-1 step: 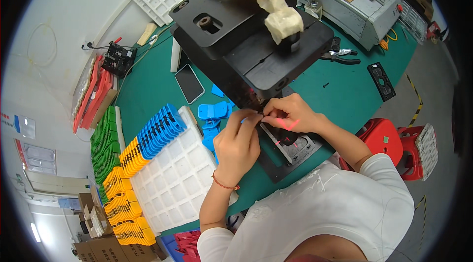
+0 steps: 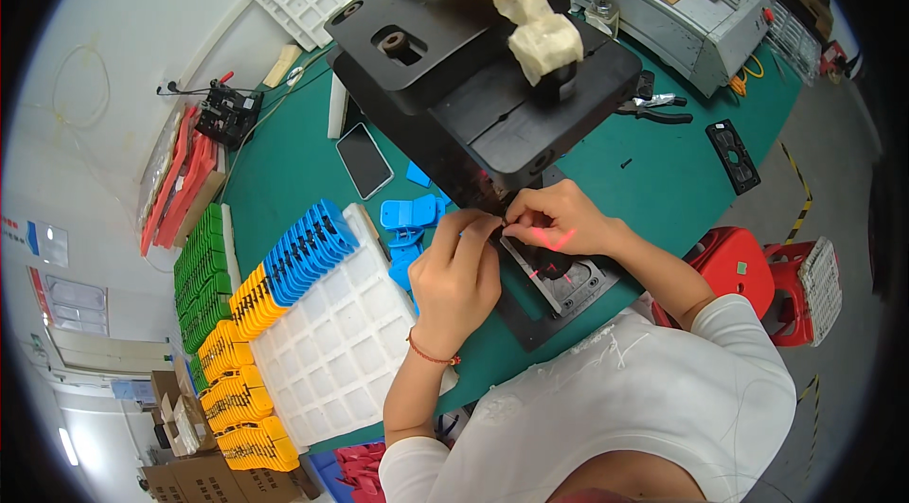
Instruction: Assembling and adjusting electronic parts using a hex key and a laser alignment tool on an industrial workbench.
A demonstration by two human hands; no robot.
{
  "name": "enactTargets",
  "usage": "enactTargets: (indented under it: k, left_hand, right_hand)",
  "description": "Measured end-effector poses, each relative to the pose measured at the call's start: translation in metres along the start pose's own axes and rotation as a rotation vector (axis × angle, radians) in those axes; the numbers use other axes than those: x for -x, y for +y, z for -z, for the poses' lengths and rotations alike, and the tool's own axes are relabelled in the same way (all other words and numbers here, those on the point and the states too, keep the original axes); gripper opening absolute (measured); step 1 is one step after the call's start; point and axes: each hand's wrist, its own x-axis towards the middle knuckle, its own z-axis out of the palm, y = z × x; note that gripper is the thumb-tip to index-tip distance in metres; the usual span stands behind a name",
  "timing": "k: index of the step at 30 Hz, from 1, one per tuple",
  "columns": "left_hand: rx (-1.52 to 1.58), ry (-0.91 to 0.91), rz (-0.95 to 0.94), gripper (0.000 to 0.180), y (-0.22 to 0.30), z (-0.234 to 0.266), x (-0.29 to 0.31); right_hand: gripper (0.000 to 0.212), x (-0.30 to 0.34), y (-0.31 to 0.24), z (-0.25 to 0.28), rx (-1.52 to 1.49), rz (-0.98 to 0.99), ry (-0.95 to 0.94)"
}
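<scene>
My left hand (image 2: 456, 266) and my right hand (image 2: 561, 217) meet fingertip to fingertip under the overhanging head of a black machine (image 2: 492, 77). Both are closed in a pinch; whatever lies between the fingers is too small and covered to make out. Red light falls on the right hand and on the metal fixture (image 2: 559, 290) just below it, which sits on a black base plate (image 2: 530, 331). Left of my left hand lies a loose heap of blue plastic parts (image 2: 405, 219).
A white grid tray (image 2: 331, 352) holds rows of blue (image 2: 308, 252), yellow (image 2: 248, 399) and green parts (image 2: 202, 285). Behind it a phone (image 2: 364, 160) lies on the green table (image 2: 653, 176). Pliers (image 2: 658, 109) and a black plate (image 2: 733, 157) are at the right, near red stools (image 2: 734, 271).
Almost nothing differs. The fingers of my left hand have shifted very slightly, while the right hand keeps its place.
</scene>
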Motion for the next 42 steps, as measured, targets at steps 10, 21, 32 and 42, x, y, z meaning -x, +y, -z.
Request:
enactTargets:
  k: [10,21,32,42]
  left_hand:
    - [-0.098,0.041,0.026,0.017,0.004,-0.007,-0.003]
    - [0.038,-0.051,-0.125,0.024,-0.001,-0.006,-0.002]
    - [-0.025,-0.004,0.033,0.018,0.004,-0.001,-0.002]
    - [-0.047,0.032,0.01,0.015,0.001,-0.009,-0.003]
  right_hand:
    - [0.017,0.001,-0.001,-0.002,0.026,0.034,0.015]
    - [0.016,0.001,-0.006,-0.001,0.05,0.032,-0.018]
    - [0.017,-0.002,-0.002,-0.001,0.023,0.029,-0.007]
    - [0.017,-0.002,0.003,-0.003,0.049,0.094,0.043]
